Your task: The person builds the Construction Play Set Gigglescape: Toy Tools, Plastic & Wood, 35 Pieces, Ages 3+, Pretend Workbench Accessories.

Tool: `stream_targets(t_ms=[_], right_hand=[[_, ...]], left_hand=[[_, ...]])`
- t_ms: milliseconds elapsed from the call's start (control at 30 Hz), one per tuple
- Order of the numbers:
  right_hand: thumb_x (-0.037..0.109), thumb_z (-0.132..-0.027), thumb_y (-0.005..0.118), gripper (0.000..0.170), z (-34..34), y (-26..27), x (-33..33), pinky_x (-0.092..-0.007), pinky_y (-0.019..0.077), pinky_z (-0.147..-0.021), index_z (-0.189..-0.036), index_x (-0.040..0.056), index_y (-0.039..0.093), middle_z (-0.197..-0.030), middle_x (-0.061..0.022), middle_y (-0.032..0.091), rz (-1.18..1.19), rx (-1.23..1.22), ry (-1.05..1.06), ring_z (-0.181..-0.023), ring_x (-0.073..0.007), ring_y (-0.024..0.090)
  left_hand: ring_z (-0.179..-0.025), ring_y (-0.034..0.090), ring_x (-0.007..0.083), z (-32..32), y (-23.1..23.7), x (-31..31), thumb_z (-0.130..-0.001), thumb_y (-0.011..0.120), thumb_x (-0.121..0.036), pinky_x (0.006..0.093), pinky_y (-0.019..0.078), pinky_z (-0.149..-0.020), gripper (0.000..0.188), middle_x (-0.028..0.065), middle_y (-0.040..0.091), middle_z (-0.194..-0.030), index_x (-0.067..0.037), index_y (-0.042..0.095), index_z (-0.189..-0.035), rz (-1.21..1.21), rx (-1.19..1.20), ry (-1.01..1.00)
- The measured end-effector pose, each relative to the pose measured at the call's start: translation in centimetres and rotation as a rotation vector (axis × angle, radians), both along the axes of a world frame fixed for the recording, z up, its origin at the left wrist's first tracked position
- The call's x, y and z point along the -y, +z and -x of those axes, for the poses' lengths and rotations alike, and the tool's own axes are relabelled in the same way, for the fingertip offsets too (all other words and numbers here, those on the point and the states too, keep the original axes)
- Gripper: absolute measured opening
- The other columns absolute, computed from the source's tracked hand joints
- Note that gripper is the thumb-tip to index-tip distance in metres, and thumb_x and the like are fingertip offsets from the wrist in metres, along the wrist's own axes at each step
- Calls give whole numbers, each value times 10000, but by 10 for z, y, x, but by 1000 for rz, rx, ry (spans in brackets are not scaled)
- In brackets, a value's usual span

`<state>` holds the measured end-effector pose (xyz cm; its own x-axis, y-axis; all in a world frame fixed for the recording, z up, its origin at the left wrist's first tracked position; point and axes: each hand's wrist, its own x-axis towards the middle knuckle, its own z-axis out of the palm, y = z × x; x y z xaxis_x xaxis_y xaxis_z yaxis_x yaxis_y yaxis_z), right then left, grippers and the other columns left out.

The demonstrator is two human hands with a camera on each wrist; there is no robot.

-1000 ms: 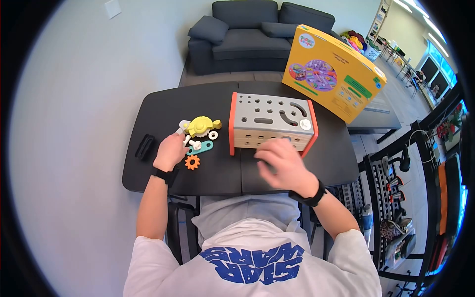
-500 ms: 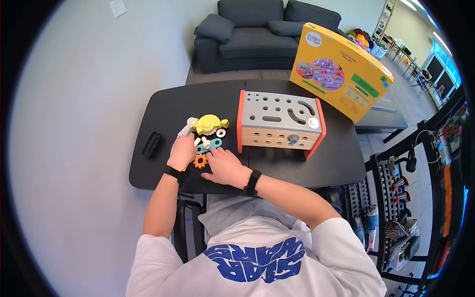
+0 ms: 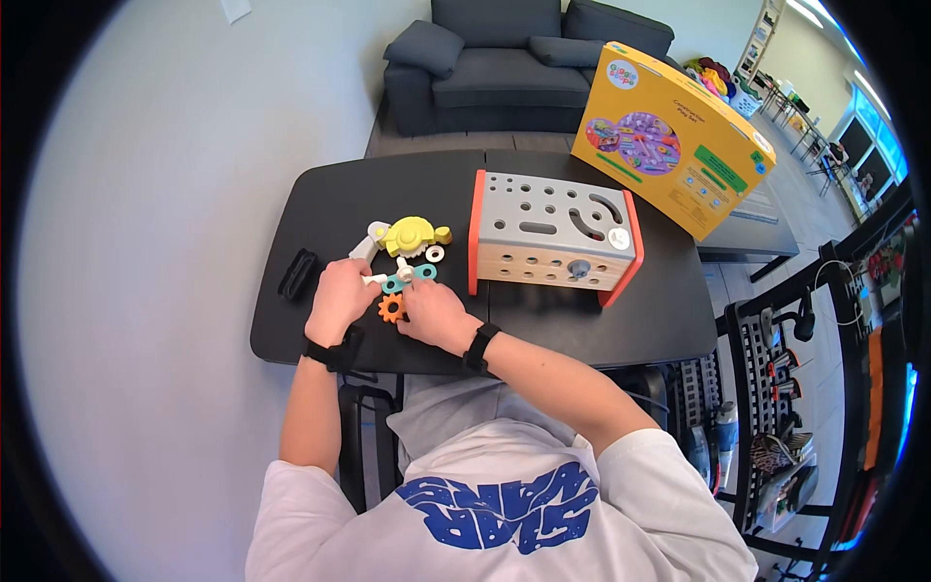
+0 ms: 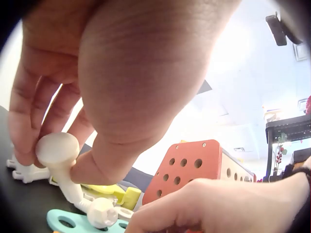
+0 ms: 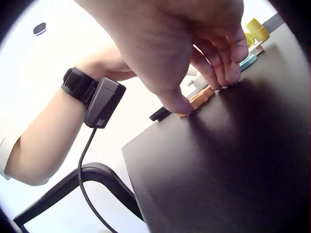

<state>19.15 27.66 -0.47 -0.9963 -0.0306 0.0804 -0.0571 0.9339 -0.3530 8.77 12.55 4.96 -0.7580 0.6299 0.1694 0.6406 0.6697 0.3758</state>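
My left hand [image 3: 339, 299] is over the loose toy parts at the left of the table, pinching a white toy bolt [image 4: 58, 148] with a round head between thumb and fingers. A second white bolt [image 4: 102, 213] stands at the teal holed strip [image 3: 425, 273]. Beside it, my right hand [image 3: 438, 312] pinches an orange toy gear [image 3: 390, 308] lying flat, thumb at one edge and fingertips at the other. Beyond the hands lie a yellow half-round toothed piece [image 3: 411, 233], a white ring [image 3: 435, 253] and a pale grey piece [image 3: 366, 244].
A toy workbench box [image 3: 504, 243] with holes, slots and red ends stands right of the parts; a grey-blue bolt [image 3: 579, 269] sits in its front. A black object [image 3: 298, 274] lies at the left. A yellow carton [image 3: 679, 126] stands behind at the right.
My right hand has left the front of the toy workbench, crossed to the left and come onto the orange gear. My left hand stays by the white bolt, shifting slightly toward me.
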Motion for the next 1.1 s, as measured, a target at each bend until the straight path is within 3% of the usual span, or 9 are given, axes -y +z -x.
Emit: stream_targets(t_ms=[233,467,533,633,733,900,967,1100], right_hand=[[279,-776,805,410,6,-6,-1,-417,606,-843,-1028,-27,700,-1159,-205,661,77,17,-2,-1025,-319,705],[238,-748,794,343,1,0,-3,-421,614,-731,-945,-14,670,-973,-179,692,115,-72,34,-827,-327,729],[230,-741,789,333,-6,11,-5,-427,609,-703,-933,-10,660,-926,-173,693,124,-106,44,-792,-330,727],[215,-737,781,342,-16,23,-10,-434,592,-683,-948,-15,640,-883,-174,685,192,-168,40,-791,-339,721],[204,-749,767,342,-32,30,-17,-434,580,-693,-975,-12,629,-864,-167,679,257,-325,11,-786,-339,708],[192,-787,759,307,-67,47,-31,-413,566,-699,-1006,19,631,-852,-123,676,312,-490,-7,-779,-308,681],[174,-789,765,303,-78,49,-35,-401,565,-696,-1019,27,633,-850,-113,673,352,-524,-32,-781,-303,681],[114,-817,781,367,-103,59,-50,-349,566,-707,-1137,38,619,-955,-113,717,559,-494,-73,-848,-249,718]], left_hand=[[-844,714,370,-9,4,8,-721,805,-168,430,572,-797,266,214,723,-855,8,747,-912,23,92,-39],[-781,718,372,-19,6,4,-720,807,-157,429,572,-755,273,195,720,-778,8,744,-928,92,210,-30],[-674,691,245,-23,8,0,-720,811,-135,341,543,-667,280,156,713,-742,29,731,-933,23,213,-96],[-659,642,168,-33,31,-4,-765,814,-150,314,528,-653,299,100,704,-780,32,727,-986,-70,383,-186],[-666,620,176,-34,39,-6,-817,803,-207,317,521,-652,314,95,671,-823,19,720,-1018,-256,390,-235],[-713,629,158,-38,34,-13,-883,781,-190,289,521,-668,322,94,676,-878,22,676,-1103,-251,348,-385],[-734,640,148,-46,35,-21,-903,775,-207,289,529,-696,317,100,690,-883,21,658,-1091,-290,649,-426],[-740,668,165,-59,47,-41,-920,757,-207,298,537,-728,283,109,705,-853,11,650,-1063,-250,525,-522]])
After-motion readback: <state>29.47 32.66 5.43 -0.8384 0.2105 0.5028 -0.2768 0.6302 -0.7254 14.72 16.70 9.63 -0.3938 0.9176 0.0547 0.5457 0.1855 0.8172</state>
